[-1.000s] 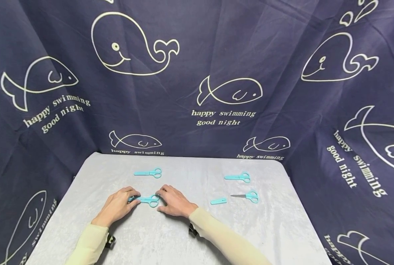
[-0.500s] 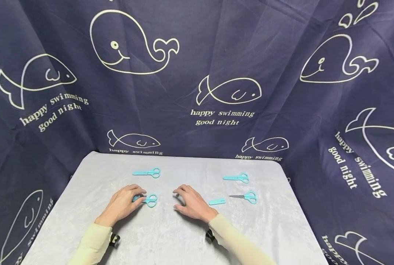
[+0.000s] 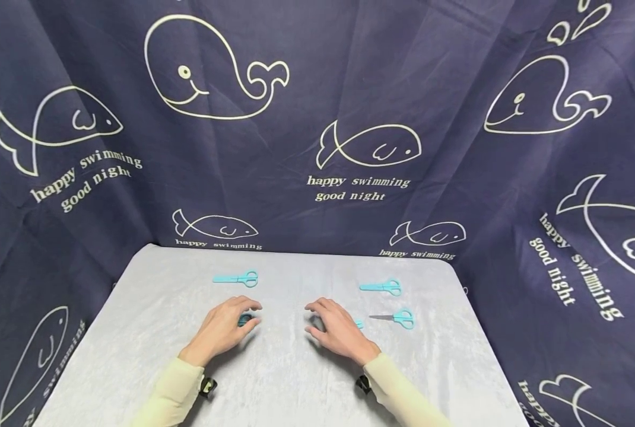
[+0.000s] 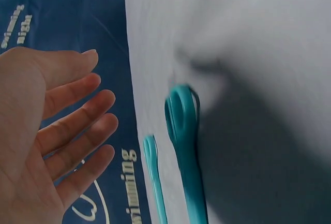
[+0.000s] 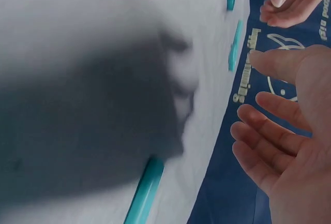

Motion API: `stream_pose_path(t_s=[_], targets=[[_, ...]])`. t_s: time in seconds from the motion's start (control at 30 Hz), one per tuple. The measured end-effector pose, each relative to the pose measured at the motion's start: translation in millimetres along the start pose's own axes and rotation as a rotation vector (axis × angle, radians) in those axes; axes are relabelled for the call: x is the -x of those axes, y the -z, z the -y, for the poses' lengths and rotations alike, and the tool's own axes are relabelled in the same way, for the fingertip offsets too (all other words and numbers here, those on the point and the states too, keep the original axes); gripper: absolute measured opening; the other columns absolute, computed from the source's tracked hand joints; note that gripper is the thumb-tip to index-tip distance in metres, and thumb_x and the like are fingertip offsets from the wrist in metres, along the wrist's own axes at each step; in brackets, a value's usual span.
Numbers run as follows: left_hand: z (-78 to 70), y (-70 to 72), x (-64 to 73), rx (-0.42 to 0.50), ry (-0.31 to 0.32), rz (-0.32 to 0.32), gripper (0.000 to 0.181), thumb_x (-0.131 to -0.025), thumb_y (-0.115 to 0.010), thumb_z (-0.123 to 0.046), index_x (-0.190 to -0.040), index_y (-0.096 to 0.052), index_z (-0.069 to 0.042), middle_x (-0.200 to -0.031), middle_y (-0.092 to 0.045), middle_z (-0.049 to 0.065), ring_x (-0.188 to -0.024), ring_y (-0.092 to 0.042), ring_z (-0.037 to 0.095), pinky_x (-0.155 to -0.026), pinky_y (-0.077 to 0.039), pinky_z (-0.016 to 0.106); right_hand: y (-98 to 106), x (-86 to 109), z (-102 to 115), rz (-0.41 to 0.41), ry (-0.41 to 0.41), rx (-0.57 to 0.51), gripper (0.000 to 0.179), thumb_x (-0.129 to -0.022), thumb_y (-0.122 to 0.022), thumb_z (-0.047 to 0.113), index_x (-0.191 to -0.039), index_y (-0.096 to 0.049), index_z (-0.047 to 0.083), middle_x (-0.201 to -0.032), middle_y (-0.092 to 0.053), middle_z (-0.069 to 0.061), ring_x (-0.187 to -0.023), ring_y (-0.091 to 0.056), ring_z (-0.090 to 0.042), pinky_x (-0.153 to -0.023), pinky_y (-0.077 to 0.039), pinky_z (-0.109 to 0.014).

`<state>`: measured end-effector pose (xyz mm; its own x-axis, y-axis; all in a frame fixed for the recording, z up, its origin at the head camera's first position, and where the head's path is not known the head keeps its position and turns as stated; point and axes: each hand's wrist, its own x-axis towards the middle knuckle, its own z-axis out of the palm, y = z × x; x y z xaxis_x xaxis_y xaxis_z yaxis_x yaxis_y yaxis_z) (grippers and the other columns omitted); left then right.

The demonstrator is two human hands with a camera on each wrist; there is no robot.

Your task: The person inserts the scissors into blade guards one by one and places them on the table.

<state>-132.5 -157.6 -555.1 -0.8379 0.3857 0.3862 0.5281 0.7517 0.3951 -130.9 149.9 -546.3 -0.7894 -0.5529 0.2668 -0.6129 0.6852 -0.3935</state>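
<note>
My left hand (image 3: 222, 327) hovers over a pair of turquoise scissors (image 3: 245, 319), hiding most of it in the head view. The left wrist view shows those scissors (image 4: 182, 118) lying on the cloth, apart from the spread, relaxed fingers (image 4: 77, 154). Toward the right, my right hand (image 3: 340, 331) is above the table with loosely bent fingers and nothing in them. It covers most of a loose turquoise blade cover (image 3: 359, 324), whose rounded end probably shows in the right wrist view. Just beyond lie uncovered scissors (image 3: 403, 318), grey blades pointing left.
Two more turquoise scissors with covered blades lie farther back, one at left (image 3: 236, 279) and one at right (image 3: 381, 287). A pale grey cloth covers the table (image 3: 296, 379). Dark blue curtains (image 3: 307, 89) with whale and fish drawings stand around its back and sides.
The right hand has drawn away from the left scissors and moved right, over the loose cover. The left hand has let go of those scissors and shifted right above them.
</note>
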Motion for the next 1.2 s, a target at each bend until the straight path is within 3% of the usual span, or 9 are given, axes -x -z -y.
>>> stream_pose_path(t_s=[0.13,0.47,0.73,0.93,1.2], targets=[[-10.4,-5.2,-4.9,0.009,0.002,-0.004,0.025,-0.084,-0.078,-0.031,-0.108,-0.072,-0.026,-0.104,-0.066,-0.016,-0.095,-0.062,0.007,-0.074,-0.054,0.035,8.9,7.8,-10.0,-0.009,-0.019,-0.003,0.041,-0.087,-0.074,0.025,-0.124,-0.063,0.009,-0.114,-0.064,-0.005,-0.105,-0.058,-0.016,-0.09,-0.05,-0.038],[-40.8,-25.9,-26.2,0.023,-0.062,-0.011,0.025,-0.084,-0.077,-0.033,-0.107,-0.071,-0.028,-0.102,-0.066,-0.016,-0.093,-0.06,0.005,-0.072,-0.053,0.031,35.5,31.8,-43.3,-0.022,-0.114,0.027,0.043,-0.087,-0.075,0.026,-0.126,-0.062,0.012,-0.117,-0.063,-0.003,-0.11,-0.056,-0.017,-0.093,-0.048,-0.042],[-73.5,-44.4,-41.2,0.023,-0.115,0.032,0.023,-0.088,-0.072,-0.035,-0.109,-0.07,-0.026,-0.101,-0.065,-0.014,-0.09,-0.06,0.006,-0.07,-0.053,0.029,52.4,55.3,-68.0,-0.105,-0.123,0.069,0.041,-0.085,-0.077,0.023,-0.122,-0.064,0.012,-0.116,-0.062,0.0,-0.113,-0.057,-0.022,-0.096,-0.046,-0.045],[-91.7,-58.3,-44.6,0.019,-0.156,0.066,0.021,-0.089,-0.071,-0.035,-0.107,-0.071,-0.025,-0.104,-0.065,-0.012,-0.091,-0.061,0.008,-0.071,-0.053,0.03,59.1,67.4,-79.0,-0.136,-0.131,0.091,0.042,-0.084,-0.078,0.023,-0.122,-0.064,0.011,-0.118,-0.061,-0.002,-0.111,-0.057,-0.022,-0.092,-0.048,-0.045],[-105.9,-77.1,-45.3,-0.003,-0.155,0.103,0.023,-0.089,-0.071,-0.036,-0.11,-0.07,-0.027,-0.105,-0.064,-0.013,-0.09,-0.06,0.007,-0.071,-0.052,0.026,68.1,78.0,-93.5,-0.135,-0.135,0.111,0.043,-0.083,-0.079,0.024,-0.121,-0.064,0.011,-0.115,-0.062,-0.004,-0.11,-0.057,-0.024,-0.092,-0.048,-0.046]])
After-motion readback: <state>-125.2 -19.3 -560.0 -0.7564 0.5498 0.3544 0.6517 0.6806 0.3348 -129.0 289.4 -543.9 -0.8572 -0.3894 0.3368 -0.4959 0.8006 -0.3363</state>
